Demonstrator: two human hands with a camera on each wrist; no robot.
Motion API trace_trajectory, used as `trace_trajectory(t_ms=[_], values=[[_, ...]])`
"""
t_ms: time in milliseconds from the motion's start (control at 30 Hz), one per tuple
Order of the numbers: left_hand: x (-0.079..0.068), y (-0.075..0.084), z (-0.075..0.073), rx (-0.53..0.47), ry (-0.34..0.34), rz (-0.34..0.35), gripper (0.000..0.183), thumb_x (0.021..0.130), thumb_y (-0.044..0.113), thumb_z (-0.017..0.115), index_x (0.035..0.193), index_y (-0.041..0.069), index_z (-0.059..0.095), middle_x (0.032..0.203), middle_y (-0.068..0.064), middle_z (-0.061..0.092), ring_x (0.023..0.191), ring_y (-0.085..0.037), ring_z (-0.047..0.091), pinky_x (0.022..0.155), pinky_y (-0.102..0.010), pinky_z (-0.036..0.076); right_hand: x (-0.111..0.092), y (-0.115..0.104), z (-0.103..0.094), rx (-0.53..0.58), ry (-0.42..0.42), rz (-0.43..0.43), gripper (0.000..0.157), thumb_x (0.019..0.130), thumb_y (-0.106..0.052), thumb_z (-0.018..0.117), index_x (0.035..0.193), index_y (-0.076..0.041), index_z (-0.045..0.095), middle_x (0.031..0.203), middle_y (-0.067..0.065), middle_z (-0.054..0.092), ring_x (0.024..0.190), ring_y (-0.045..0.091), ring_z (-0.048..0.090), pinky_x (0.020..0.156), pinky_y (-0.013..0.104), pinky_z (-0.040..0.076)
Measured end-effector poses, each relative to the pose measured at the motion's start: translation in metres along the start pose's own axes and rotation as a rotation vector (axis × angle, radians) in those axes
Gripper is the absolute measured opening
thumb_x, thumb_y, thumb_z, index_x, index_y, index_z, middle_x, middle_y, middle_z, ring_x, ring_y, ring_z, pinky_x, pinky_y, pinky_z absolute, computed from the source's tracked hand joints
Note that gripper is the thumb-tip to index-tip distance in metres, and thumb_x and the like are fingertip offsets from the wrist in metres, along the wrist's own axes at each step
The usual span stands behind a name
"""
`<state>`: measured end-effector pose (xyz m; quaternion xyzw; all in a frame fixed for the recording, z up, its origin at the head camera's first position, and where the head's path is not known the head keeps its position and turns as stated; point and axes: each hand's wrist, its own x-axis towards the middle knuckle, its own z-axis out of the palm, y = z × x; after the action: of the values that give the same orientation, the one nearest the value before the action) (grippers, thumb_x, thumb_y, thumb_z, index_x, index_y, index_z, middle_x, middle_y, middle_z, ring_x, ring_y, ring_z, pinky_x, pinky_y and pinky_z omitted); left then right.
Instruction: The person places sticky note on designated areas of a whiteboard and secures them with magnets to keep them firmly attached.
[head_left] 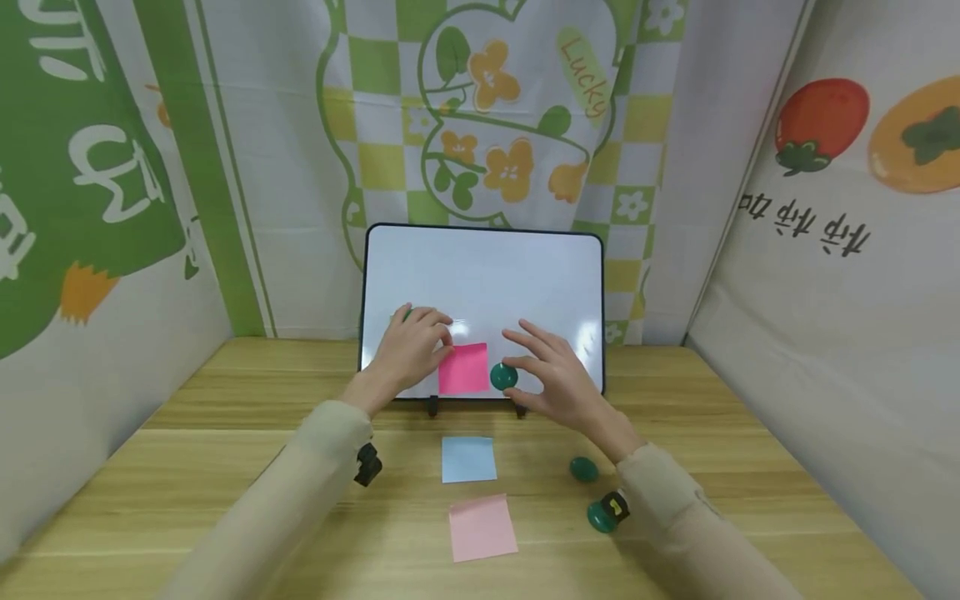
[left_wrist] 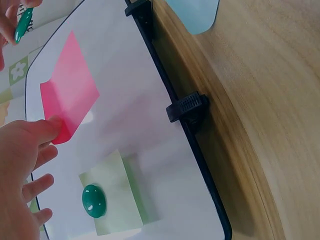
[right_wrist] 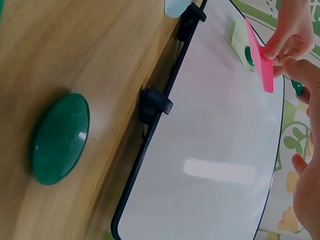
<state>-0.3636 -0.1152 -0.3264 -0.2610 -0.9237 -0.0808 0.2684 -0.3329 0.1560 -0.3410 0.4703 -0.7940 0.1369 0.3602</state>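
Note:
My left hand (head_left: 408, 348) pinches a bright pink sticky note (head_left: 465, 373) by its upper left corner, in front of the lower middle of a whiteboard (head_left: 480, 275). In the left wrist view the thumb lies on the note's edge. A round green magnet (head_left: 504, 377) is pinched by my right hand (head_left: 558, 379), just right of the pink note. Farther left on the board, a pale green note (left_wrist: 122, 192) sits under another green magnet (left_wrist: 94, 201); my left hand mostly hides these in the head view.
The board leans on small black stand feet (head_left: 432, 406) at the back of the wooden table (head_left: 285, 375). Before it lie a blue note (head_left: 468, 460) and a light pink note (head_left: 483, 530). One loose green magnet (head_left: 583, 469) and a second magnet (head_left: 600, 518) lie near the right forearm.

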Motion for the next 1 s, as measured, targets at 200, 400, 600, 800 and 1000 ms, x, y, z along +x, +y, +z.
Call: trace_trajectory(t_ms=[200, 400, 600, 800, 1000], values=[[0.010, 0.001, 0.005, 0.033, 0.005, -0.023, 0.011, 0.092, 0.026, 0.071, 0.091, 0.016, 0.076, 0.129, -0.003, 0.066, 0.129, -0.029, 0.052, 0.119, -0.058, 0.026, 0.007, 0.004, 0.004, -0.026, 0.014, 0.037, 0.039, 0.077, -0.025, 0.086, 0.110, -0.006, 0.074, 0.144, 0.012, 0.056, 0.141, 0.035, 0.041, 0.108, 0.056, 0.042], [0.019, 0.006, 0.010, 0.088, 0.009, -0.044, 0.012, 0.093, 0.027, 0.070, 0.091, 0.017, 0.076, 0.129, -0.003, 0.066, 0.130, -0.028, 0.051, 0.120, -0.058, 0.024, 0.013, 0.008, 0.011, -0.037, 0.004, 0.089, 0.041, 0.079, -0.026, 0.085, 0.113, -0.007, 0.073, 0.144, 0.011, 0.056, 0.142, 0.035, 0.042, 0.109, 0.055, 0.042], [0.029, 0.008, 0.013, 0.130, 0.011, -0.042, 0.012, 0.092, 0.028, 0.071, 0.092, 0.019, 0.077, 0.129, -0.003, 0.066, 0.129, -0.028, 0.052, 0.118, -0.059, 0.026, 0.022, 0.013, 0.015, -0.061, -0.017, 0.144, 0.042, 0.081, -0.027, 0.084, 0.115, -0.007, 0.072, 0.145, 0.010, 0.056, 0.143, 0.034, 0.040, 0.112, 0.054, 0.039], [0.039, 0.006, 0.012, 0.161, 0.021, -0.058, 0.012, 0.091, 0.028, 0.071, 0.091, 0.018, 0.078, 0.127, -0.004, 0.067, 0.128, -0.029, 0.053, 0.118, -0.059, 0.027, 0.033, 0.021, 0.020, -0.108, -0.027, 0.178, 0.041, 0.081, -0.029, 0.083, 0.114, -0.007, 0.073, 0.144, 0.010, 0.056, 0.143, 0.033, 0.041, 0.111, 0.054, 0.040], [0.045, 0.005, 0.016, 0.181, 0.018, -0.077, 0.014, 0.093, 0.028, 0.069, 0.094, 0.018, 0.078, 0.129, -0.004, 0.066, 0.130, -0.029, 0.052, 0.119, -0.059, 0.026, 0.037, 0.029, 0.025, -0.135, -0.031, 0.204, 0.039, 0.083, -0.029, 0.082, 0.114, -0.008, 0.073, 0.143, 0.009, 0.057, 0.142, 0.032, 0.042, 0.110, 0.053, 0.042]])
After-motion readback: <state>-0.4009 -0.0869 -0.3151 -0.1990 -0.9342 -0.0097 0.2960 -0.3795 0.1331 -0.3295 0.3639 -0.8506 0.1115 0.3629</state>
